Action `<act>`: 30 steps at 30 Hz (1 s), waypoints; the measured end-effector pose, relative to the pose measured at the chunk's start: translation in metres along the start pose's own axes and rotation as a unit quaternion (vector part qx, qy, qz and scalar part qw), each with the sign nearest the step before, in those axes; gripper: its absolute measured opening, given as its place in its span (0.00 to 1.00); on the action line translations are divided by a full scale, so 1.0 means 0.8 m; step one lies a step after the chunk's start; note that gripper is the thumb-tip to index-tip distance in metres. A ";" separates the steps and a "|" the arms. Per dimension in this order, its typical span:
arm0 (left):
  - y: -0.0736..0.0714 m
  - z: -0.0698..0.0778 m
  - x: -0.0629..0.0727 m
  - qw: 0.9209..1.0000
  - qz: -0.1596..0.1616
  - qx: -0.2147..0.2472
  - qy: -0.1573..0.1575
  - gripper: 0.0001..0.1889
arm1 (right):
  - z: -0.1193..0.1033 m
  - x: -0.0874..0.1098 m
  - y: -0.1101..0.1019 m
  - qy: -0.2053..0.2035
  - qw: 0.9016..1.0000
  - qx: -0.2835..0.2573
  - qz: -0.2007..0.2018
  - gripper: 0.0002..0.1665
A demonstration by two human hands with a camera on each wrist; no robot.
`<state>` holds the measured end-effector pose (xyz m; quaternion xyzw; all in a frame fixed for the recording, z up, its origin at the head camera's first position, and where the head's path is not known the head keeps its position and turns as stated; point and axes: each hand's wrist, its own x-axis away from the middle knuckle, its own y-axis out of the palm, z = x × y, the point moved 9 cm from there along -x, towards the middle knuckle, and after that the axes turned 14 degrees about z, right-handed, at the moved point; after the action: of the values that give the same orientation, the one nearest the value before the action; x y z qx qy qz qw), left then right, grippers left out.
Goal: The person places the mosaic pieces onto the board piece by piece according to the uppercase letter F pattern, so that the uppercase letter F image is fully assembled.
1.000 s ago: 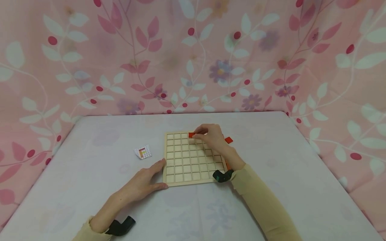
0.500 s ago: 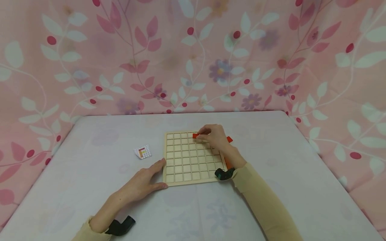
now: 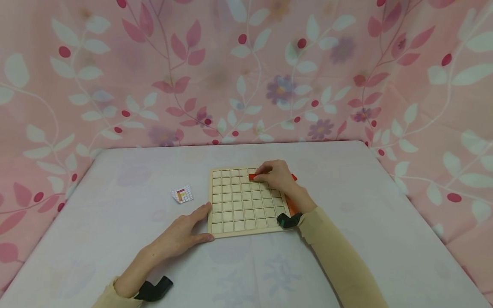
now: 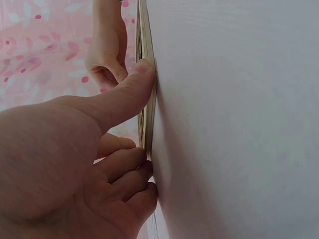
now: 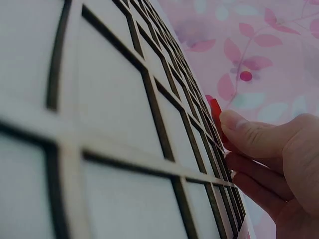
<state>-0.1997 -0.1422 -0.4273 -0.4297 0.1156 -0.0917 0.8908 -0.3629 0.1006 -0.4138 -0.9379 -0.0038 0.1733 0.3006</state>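
A square wooden grid board lies flat on the table. At its left edge, near the front corner, my left hand rests with thumb and index finger spread. In the left wrist view the thumb touches the board's rim, and the other fingers bend beside it. Over the board's back right part, my right hand pinches a red tile between thumb and fingers. The right wrist view shows that red tile on edge at the thumb tip, close over the far cells.
A small paper card with a coloured grid pattern lies left of the board. Beyond the right edge, another red piece and orange pieces are partly hidden by my right arm. A floral cloth hangs behind the table.
My right hand has shifted a little right and toward me along the board's back rows, with the red tile in it. The left hand and board stay in place.
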 end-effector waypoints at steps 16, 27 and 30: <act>0.000 0.000 0.000 1.000 -0.005 0.002 -0.008 0.47 | 0.002 0.002 0.001 0.007 1.000 -0.015 -0.016 0.07; 0.001 0.002 0.000 1.000 -0.005 0.003 0.005 0.47 | 0.008 0.002 0.003 0.008 0.999 -0.042 -0.025 0.10; 0.000 0.002 0.000 1.000 -0.005 0.003 0.009 0.47 | 0.011 0.002 0.003 0.015 0.998 -0.048 -0.026 0.10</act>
<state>-0.1992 -0.1410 -0.4265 -0.4267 0.1217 -0.1004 0.8905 -0.3642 0.1033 -0.4224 -0.9532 -0.0322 0.1513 0.2598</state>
